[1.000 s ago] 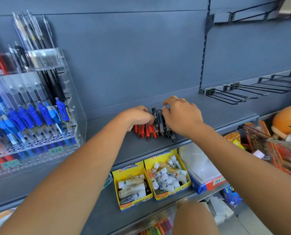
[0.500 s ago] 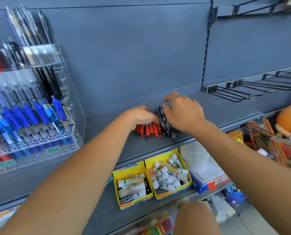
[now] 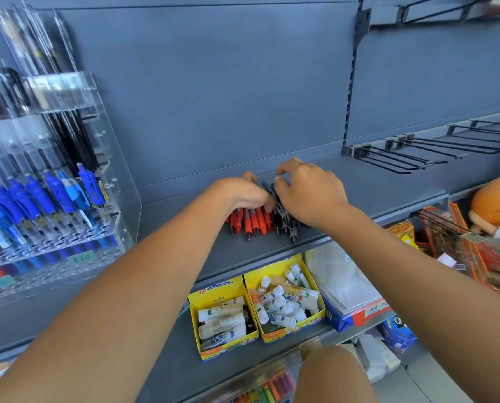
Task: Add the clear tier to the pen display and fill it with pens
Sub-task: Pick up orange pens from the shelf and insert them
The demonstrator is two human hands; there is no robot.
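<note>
- The red pens (image 3: 251,221) and black pens (image 3: 286,222) lie side by side on the grey shelf (image 3: 373,193), tips toward its front edge.
- The left hand (image 3: 243,194) curls over the red pens, grasping them; the right hand (image 3: 309,193) curls over the black pens.
- The clear pen display (image 3: 68,181) stands at 9 o'clock.
- The yellow glue-stick boxes (image 3: 222,318) sit at 6 o'clock, one shelf down.

Grey-blue back panel (image 3: 228,97), slotted upright (image 3: 356,82), grey metal shelf (image 3: 373,184), black wire hooks (image 3: 417,155) at right, even light

Red pens (image 3: 254,222) and black pens (image 3: 285,222) lie flat, side by side, tips toward me, right of the clear, blue-stocked pen display (image 3: 123,205).
</note>
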